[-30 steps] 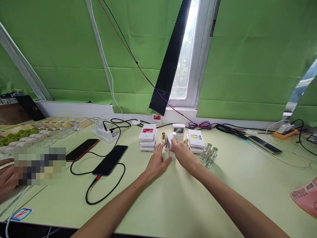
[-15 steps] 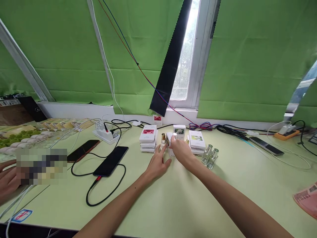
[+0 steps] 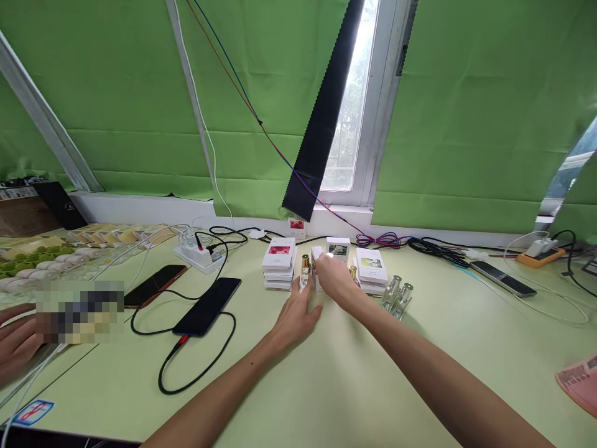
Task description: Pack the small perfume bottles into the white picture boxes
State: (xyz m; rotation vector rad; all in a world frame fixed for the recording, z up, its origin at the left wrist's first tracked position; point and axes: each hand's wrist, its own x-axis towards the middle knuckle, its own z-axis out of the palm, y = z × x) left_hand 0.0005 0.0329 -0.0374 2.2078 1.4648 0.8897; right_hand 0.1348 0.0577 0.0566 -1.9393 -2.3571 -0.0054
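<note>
Fingers of my right hand [image 3: 336, 279] are closed on a small upright white box [image 3: 317, 254], which they partly cover. My left hand [image 3: 293, 314] rests on the table with fingers stretched forward and thumb apart. Its fingertips lie against a gold-capped glass bottle [image 3: 305, 269] standing upright. To the left is a stack of white boxes with red pictures [image 3: 280, 252]. Behind my right hand stands a white box with a dark floral picture [image 3: 338, 246]. Boxes with a green picture [image 3: 372, 264] are piled to the right, a gold-capped bottle [image 3: 353, 272] beside them, partly hidden.
Two clear glass bottles [image 3: 396, 298] stand right of the boxes. A cabled phone [image 3: 208, 308], another phone [image 3: 156, 285] and a power strip [image 3: 198, 255] lie left. Another person's hand [image 3: 18, 342] is at the left edge. Cables [image 3: 438, 250] run along the back.
My right hand has shifted slightly left and turned over the white box, covering more of its front. My left hand stays by the gold-capped bottle.
</note>
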